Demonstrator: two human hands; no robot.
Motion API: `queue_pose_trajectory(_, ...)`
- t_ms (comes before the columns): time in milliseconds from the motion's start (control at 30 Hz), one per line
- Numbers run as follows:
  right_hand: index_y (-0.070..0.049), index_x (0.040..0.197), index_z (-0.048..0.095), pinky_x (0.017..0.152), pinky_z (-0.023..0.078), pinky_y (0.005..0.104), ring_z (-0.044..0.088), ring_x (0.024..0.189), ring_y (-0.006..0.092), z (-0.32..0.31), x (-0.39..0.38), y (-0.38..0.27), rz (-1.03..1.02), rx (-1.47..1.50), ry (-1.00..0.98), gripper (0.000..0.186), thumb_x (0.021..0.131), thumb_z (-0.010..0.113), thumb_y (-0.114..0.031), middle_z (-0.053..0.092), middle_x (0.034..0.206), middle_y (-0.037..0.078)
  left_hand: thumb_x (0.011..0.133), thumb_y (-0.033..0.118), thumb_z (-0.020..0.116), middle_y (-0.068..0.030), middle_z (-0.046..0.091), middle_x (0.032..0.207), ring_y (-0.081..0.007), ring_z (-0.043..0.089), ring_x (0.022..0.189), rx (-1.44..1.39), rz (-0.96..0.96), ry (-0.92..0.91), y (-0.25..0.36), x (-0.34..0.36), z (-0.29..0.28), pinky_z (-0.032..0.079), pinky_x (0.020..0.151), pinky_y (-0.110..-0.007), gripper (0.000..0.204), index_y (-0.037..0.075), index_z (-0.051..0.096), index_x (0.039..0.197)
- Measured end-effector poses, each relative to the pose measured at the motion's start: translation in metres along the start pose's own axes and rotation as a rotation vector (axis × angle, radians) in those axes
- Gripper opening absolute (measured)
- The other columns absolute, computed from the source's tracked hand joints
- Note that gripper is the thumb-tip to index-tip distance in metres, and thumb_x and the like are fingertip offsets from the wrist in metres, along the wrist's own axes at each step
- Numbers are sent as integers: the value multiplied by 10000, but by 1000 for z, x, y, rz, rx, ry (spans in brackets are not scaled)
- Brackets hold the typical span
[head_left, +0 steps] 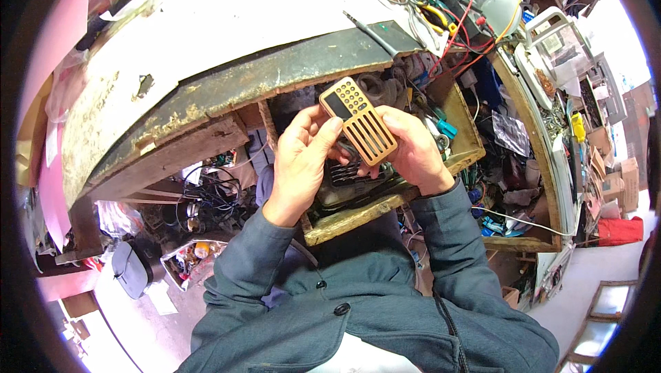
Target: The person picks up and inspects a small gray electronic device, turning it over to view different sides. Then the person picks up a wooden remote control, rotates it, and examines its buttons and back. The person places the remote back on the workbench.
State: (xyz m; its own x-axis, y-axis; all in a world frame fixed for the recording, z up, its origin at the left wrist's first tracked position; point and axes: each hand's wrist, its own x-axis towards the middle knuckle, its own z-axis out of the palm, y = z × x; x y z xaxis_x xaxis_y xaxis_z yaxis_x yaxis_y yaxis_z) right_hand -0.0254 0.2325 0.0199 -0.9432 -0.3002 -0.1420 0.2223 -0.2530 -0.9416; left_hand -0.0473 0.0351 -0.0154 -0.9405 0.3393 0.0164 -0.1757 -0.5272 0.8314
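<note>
Between my two hands is a gold pocket radio [370,133], a small flat box with a dark display, rows of round keys and a long-slotted speaker grille facing up. My left hand [308,149] grips its left edge, with the thumb lying by the display. From the other side my right hand [417,149] is closed on the right edge, its fingers partly hidden behind the case. The radio is tilted and held above an open wooden drawer [337,227], where dark parts and tools lie.
Beyond the drawer runs the worn edge of a workbench [255,73], with a pen-like tool [372,33] on it. Tangled wires and test leads [454,18] crowd the far right. A second cluttered drawer [530,242] sits right; a box of odds and ends [193,261] stands lower left.
</note>
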Motion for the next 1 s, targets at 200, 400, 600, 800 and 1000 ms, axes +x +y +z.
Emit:
queue_pose_trajectory(200, 0, 1250, 562, 543, 591, 330, 735, 734, 271, -4, 0, 2, 24, 63, -17, 446, 1031, 479, -380, 717, 1037, 151, 1028, 192, 615, -93, 675, 1130, -118, 655, 833, 18, 12, 3, -2, 1, 0, 566, 660, -253, 352, -21, 559, 1302)
queue_pose_trajectory(400, -3, 1245, 571, 545, 589, 333, 728, 715, 265, -3, 0, 1, 12, 68, -18, 450, 1020, 501, -386, 716, 1020, 148, 1032, 199, 608, -85, 668, 1117, -123, 650, 874, 18, 4, -11, 0, 1, 1, 572, 667, -259, 358, -27, 558, 1305)
queue_pose_trajectory(600, -2, 1243, 575, 567, 590, 347, 714, 695, 248, -2, -2, -2, 23, 75, -10, 452, 1001, 535, -383, 713, 1008, 135, 1034, 202, 603, -84, 669, 1112, -123, 649, 876, 7, -19, -18, 1, 1, 1, 570, 661, -258, 364, -29, 555, 1311)
queue_pose_trajectory(800, -40, 1250, 570, 562, 556, 244, 708, 733, 137, -8, 0, 5, -38, 109, -15, 325, 1025, 585, -273, 708, 940, 69, 1027, 193, 610, -78, 673, 1117, -116, 649, 884, 11, -4, -34, -1, 2, 2, 570, 660, -256, 344, -11, 561, 1300)
queue_pose_trajectory(1000, -32, 1252, 590, 621, 526, 232, 670, 808, 95, -6, -3, 0, -24, 82, -39, 343, 1004, 626, -266, 700, 992, 46, 998, 176, 644, -80, 673, 1162, -142, 670, 966, 33, -19, -65, 0, 1, -1, 585, 694, -280, 383, 10, 547, 1330)
